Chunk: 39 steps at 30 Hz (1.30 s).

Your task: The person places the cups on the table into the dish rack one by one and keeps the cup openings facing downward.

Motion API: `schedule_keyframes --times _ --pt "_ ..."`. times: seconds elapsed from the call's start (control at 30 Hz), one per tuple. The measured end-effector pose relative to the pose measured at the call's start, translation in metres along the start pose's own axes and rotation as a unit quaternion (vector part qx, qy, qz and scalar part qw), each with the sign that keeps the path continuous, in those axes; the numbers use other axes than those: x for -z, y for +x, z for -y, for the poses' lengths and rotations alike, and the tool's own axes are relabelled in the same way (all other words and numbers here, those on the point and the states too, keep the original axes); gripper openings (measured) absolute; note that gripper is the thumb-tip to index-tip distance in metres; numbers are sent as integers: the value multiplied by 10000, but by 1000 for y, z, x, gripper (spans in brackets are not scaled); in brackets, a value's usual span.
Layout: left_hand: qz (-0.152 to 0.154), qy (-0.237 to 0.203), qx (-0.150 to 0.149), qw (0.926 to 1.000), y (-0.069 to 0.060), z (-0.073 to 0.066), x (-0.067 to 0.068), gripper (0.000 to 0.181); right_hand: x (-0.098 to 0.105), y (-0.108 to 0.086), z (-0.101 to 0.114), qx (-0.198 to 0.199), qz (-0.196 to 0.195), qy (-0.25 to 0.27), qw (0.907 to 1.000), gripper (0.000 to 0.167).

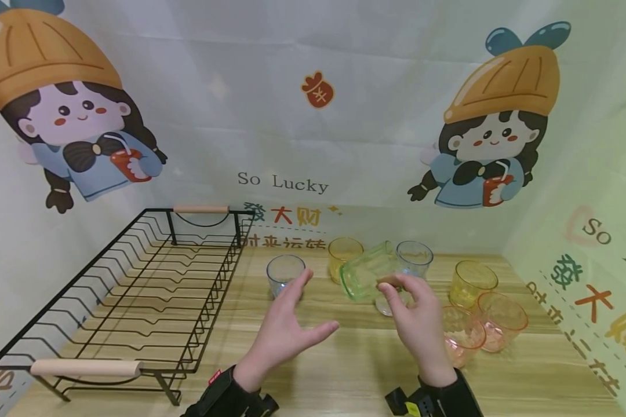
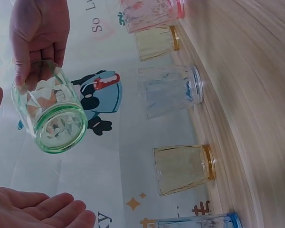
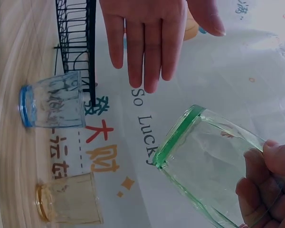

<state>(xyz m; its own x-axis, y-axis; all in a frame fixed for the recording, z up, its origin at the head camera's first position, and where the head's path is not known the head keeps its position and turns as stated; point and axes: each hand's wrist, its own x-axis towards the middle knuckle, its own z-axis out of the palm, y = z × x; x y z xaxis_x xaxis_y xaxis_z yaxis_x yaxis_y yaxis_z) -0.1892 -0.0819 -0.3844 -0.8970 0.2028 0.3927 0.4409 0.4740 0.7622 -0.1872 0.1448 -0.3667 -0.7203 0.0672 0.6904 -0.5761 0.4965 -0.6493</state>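
My right hand pinches a green glass by its rim, thumb on one side and fingers inside the other. The glass is tilted in the air, its base toward my left hand. My left hand is held up with fingers straight and thumb spread, apart from the glass. In the left wrist view the green glass hangs from the right hand. In the right wrist view its thick base points toward the left hand, with a gap between.
A black wire rack with wooden handles stands at the left. Blue glasses and a yellow glass stand at the back. At the right are another yellow glass and pink glasses.
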Motion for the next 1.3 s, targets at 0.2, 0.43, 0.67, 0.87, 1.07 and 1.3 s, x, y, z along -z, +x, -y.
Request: schedule_keyframes --times 0.2,0.43,0.67,0.87,1.07,1.3 --pt "-109 -147 -51 9998 2 -3 -1 102 -1 -1 4 -21 -111 392 9992 6" --pt "-270 -321 -278 9987 8 -7 -2 99 -1 -2 6 142 -83 891 9959 8" --pt "-321 -645 -504 9961 13 -12 -5 98 0 -2 10 -327 -76 1436 9891 8" --pt "-368 -980 -567 9929 18 -18 -7 98 0 -1 12 -488 -62 1767 9830 6" --pt "-310 -1429 -443 9883 23 -25 -10 99 -2 -2 13 -584 -40 2060 9768 7" --pt "-272 -1669 -495 9844 27 -30 -14 101 -3 -4 13 -679 -76 2273 9714 8"
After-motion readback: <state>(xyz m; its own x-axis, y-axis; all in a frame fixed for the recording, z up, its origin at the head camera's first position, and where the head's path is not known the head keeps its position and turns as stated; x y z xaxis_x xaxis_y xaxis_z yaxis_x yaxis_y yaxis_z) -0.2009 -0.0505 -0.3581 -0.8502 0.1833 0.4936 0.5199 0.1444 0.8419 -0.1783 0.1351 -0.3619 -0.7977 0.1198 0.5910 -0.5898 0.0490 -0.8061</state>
